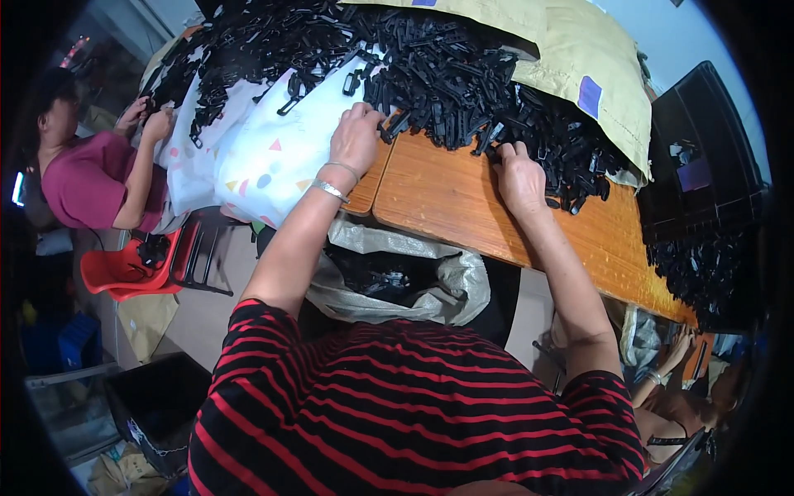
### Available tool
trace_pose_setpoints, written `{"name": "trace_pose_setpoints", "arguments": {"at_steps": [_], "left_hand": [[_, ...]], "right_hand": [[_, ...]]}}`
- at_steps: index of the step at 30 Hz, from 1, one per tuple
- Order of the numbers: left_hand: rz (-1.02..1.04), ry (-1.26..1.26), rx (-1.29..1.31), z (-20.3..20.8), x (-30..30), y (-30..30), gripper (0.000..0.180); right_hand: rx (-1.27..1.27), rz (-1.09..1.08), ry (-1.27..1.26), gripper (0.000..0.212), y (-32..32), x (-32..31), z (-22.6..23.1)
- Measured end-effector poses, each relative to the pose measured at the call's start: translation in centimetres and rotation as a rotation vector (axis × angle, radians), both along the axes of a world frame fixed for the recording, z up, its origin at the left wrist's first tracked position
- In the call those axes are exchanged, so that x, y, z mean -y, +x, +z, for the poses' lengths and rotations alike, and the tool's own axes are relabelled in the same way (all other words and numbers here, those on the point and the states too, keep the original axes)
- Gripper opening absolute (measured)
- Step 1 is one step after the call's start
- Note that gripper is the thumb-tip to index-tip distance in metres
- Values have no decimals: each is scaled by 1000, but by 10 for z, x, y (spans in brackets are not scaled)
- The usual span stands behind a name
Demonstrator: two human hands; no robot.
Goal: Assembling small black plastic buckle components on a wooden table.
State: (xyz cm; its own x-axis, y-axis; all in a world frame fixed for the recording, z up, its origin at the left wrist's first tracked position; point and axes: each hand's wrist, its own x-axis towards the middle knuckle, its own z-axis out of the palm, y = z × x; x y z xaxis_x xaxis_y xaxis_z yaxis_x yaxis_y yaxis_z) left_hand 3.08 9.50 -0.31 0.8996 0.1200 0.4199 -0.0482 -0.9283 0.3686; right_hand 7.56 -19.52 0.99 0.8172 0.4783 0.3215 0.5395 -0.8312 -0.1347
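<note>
A big heap of small black plastic parts [451, 78] covers the far side of the brown wooden table [447, 186]. My left hand [356, 139] is at the heap's near left edge, beside a white plastic sheet with coloured shapes [269, 169]. Its fingers are bent and closed around one black plastic part at the fingertips. On the right, my right hand [523, 178] rests low over the table at the heap's near edge. Its fingers curl down on a black plastic part, mostly hidden under them.
Below the table edge an open woven sack [463, 285] holds black parts. A yellowish paper sack [571, 66] lies behind the heap. Black bins [703, 157] stand at the right. One person [99, 178] works at the left, near a red chair [132, 269]; another person [682, 405] sits lower right.
</note>
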Motion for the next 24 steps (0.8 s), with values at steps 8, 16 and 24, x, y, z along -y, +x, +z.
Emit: {"name": "trace_pose_setpoints", "arguments": {"at_steps": [8, 16, 24], "left_hand": [[-138, -84, 1, 9, 35, -34, 16], [-182, -87, 78, 6, 58, -51, 15], [-219, -149, 91, 6, 63, -60, 18]], "right_hand": [[-38, 55, 37, 23, -3, -7, 0], [-71, 67, 9, 26, -2, -9, 1], [-54, 93, 104, 21, -16, -9, 5]]}}
